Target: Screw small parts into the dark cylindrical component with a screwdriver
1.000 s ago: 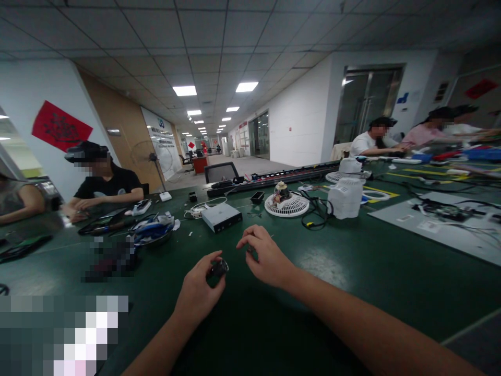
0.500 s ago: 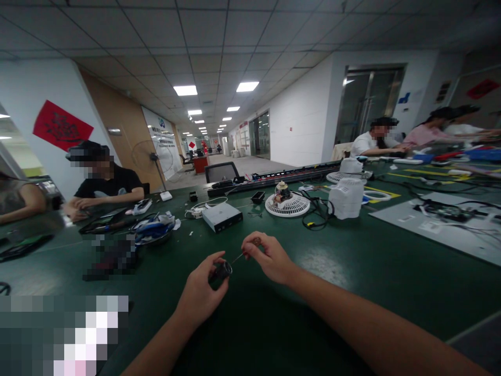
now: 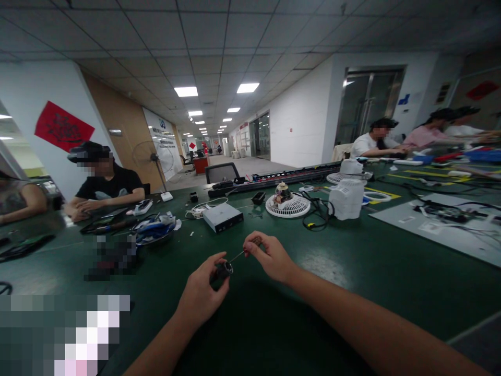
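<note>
Left hand [image 3: 201, 287] is on the near side of the silver drive box [image 3: 222, 217], thumb and fingers pinching a small black cylinder [image 3: 224, 269], ringed end facing right. Right hand [image 3: 270, 257], near side and right of the drive box, pinches a thin tool [image 3: 237, 256] between thumb and fingertips; handle mostly hidden. Tool's shaft slants down to the cylinder's ringed end; cannot tell if the tip touches. Both hands are over the green table [image 3: 254, 318].

Left of the drive box: pixelated dark item [image 3: 111, 261], then blue-and-white bundle [image 3: 156, 228] a bit farther. Well right of the box, a grey panel [image 3: 456, 237] carries a circuit board [image 3: 448, 210]. Also right of it: black cable [image 3: 319, 216], upright white housing [image 3: 346, 198], white fan grille [image 3: 289, 210] with exposed motor [image 3: 282, 193] on top. White cable [image 3: 198, 212] lies just left of the box; small black tray [image 3: 258, 197] is beyond it, to the right. Farther behind the box: long black strip [image 3: 274, 180], then office chair [image 3: 222, 172]. Person in black [image 3: 109, 180] sits beyond it, left; person in white [image 3: 368, 143], far right.
</note>
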Available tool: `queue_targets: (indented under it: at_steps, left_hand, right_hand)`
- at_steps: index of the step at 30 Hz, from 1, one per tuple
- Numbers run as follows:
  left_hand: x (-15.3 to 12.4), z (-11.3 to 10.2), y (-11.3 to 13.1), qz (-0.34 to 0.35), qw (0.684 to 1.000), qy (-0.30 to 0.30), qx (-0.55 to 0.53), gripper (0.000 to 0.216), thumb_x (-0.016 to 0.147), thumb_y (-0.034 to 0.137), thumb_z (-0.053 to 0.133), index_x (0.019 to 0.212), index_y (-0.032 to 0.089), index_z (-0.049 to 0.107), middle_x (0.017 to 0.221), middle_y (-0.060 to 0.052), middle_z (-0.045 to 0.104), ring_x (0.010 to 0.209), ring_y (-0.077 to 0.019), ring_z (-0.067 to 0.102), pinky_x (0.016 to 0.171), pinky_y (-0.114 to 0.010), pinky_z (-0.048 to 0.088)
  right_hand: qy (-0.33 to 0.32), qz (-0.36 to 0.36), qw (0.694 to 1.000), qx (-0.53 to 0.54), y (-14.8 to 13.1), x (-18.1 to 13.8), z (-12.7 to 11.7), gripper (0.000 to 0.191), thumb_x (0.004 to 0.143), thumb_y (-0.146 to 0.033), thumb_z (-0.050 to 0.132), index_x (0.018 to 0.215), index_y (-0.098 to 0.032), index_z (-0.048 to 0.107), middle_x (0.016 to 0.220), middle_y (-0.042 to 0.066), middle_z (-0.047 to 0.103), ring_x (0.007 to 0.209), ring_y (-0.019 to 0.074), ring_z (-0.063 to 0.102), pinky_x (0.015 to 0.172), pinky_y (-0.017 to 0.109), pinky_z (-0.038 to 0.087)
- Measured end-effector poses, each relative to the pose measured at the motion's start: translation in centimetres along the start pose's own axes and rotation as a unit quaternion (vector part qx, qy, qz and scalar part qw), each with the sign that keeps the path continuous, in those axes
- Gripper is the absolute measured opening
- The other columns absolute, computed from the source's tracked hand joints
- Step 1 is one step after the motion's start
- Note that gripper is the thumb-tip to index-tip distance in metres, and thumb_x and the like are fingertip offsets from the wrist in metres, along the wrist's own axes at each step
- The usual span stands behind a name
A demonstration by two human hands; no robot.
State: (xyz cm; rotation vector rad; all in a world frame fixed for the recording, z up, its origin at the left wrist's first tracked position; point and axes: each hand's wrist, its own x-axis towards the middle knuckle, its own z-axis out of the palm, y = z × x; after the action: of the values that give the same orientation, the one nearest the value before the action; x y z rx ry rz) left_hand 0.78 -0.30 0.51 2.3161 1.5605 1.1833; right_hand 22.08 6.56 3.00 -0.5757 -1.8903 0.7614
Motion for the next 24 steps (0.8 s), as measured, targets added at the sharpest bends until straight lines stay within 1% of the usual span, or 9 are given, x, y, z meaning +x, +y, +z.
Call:
queue_targets:
  at_steps: [2, 4, 6, 9, 13, 17, 20, 22, 24]
  left_hand:
    - [0.0, 0.1, -0.1, 0.007, 1.0, -0.003, 0.009, 0.053, 0.078, 0.017, 0.063, 0.13, 0.025, 0.05, 0.107, -0.002, 0.071, 0.085, -0.0171, 0.071, 0.082, -0.034, 0.058]
    - [-0.1, 0.2, -0.3, 0.016, 1.0, -0.01, 0.017, 0.055, 0.078, 0.016, 0.063, 0.13, 0.026, 0.05, 0.108, -0.001, 0.07, 0.086, -0.0167, 0.071, 0.082, -0.033, 0.058]
    - [-0.1, 0.3, -0.5, 0.02, 0.999, -0.013, 0.024, 0.055, 0.079, 0.016, 0.063, 0.131, 0.027, 0.049, 0.11, -0.001, 0.069, 0.087, -0.0167, 0.07, 0.083, -0.033, 0.058]
    - [-0.2, 0.4, -0.7, 0.013, 0.999, -0.013, 0.031, 0.056, 0.079, 0.016, 0.062, 0.132, 0.027, 0.048, 0.112, -0.002, 0.069, 0.091, -0.0181, 0.07, 0.086, -0.035, 0.057]
    - [-0.2, 0.4, -1.0, 0.006, 0.999, -0.016, 0.046, 0.056, 0.079, 0.016, 0.063, 0.132, 0.028, 0.049, 0.114, -0.003, 0.069, 0.097, -0.0201, 0.07, 0.089, -0.038, 0.057]
    - [-0.1, 0.4, -1.0, 0.004, 0.998, -0.021, 0.061, 0.058, 0.077, 0.016, 0.063, 0.133, 0.027, 0.05, 0.113, -0.003, 0.07, 0.098, -0.021, 0.07, 0.09, -0.038, 0.057]
    - [-0.1, 0.5, -0.9, 0.003, 0.997, -0.032, 0.072, 0.059, 0.076, 0.015, 0.064, 0.133, 0.027, 0.05, 0.112, -0.002, 0.071, 0.097, -0.0211, 0.071, 0.089, -0.037, 0.057]
    - [-0.1, 0.6, -0.9, 0.003, 0.996, -0.034, 0.077, 0.059, 0.076, 0.015, 0.064, 0.132, 0.028, 0.051, 0.113, -0.002, 0.071, 0.097, -0.021, 0.071, 0.088, -0.036, 0.057]
    - [-0.2, 0.6, -0.9, 0.0, 0.996, -0.035, 0.079, 0.059, 0.077, 0.016, 0.064, 0.133, 0.029, 0.051, 0.114, -0.002, 0.071, 0.099, -0.0213, 0.071, 0.088, -0.037, 0.057]
  right_hand:
    - [-0.03, 0.008, 1.0, -0.004, 0.1, 0.0, 0.0, 0.023, 0.095, -0.036, 0.055, 0.086, -0.017, 0.062, 0.072, 0.002, 0.066, 0.069, 0.0148, 0.064, 0.069, 0.027, 0.048]
    - [-0.052, 0.014, 0.998, 0.019, 0.2, 0.0, 0.1, 0.023, 0.095, -0.037, 0.054, 0.086, -0.017, 0.062, 0.071, 0.002, 0.067, 0.068, 0.0149, 0.064, 0.068, 0.027, 0.048]
    - [-0.043, 0.014, 0.999, 0.028, 0.3, 0.0, 0.2, 0.023, 0.095, -0.036, 0.054, 0.088, -0.016, 0.062, 0.073, 0.002, 0.068, 0.07, 0.0151, 0.065, 0.069, 0.027, 0.049]
    - [-0.033, 0.015, 0.999, -0.003, 0.1, 0.0, 0.2, 0.022, 0.095, -0.036, 0.055, 0.086, -0.017, 0.062, 0.073, 0.002, 0.067, 0.07, 0.0148, 0.064, 0.069, 0.027, 0.048]
    - [-0.051, 0.021, 0.998, -0.022, -0.2, 0.0, 0.1, 0.023, 0.096, -0.036, 0.053, 0.086, -0.017, 0.062, 0.069, 0.001, 0.065, 0.066, 0.0141, 0.063, 0.066, 0.026, 0.046]
    - [-0.058, -0.004, 0.996, -0.071, -0.4, 0.0, 0.0, 0.02, 0.093, -0.034, 0.057, 0.088, -0.017, 0.064, 0.078, 0.002, 0.066, 0.072, 0.015, 0.062, 0.068, 0.026, 0.046]
    - [-0.083, 0.003, 0.995, -0.057, -0.4, 0.0, 0.0, 0.022, 0.095, -0.035, 0.055, 0.086, -0.017, 0.064, 0.074, 0.002, 0.066, 0.069, 0.0146, 0.062, 0.066, 0.026, 0.045]
    - [-0.078, 0.006, 0.995, -0.055, -0.4, 0.0, 0.0, 0.022, 0.095, -0.035, 0.054, 0.087, -0.017, 0.063, 0.073, 0.002, 0.066, 0.068, 0.0144, 0.061, 0.065, 0.026, 0.045]
    - [-0.062, -0.006, 0.995, -0.079, -0.4, 0.0, 0.0, 0.02, 0.093, -0.035, 0.057, 0.086, -0.017, 0.064, 0.076, 0.002, 0.065, 0.071, 0.0149, 0.061, 0.066, 0.026, 0.044]
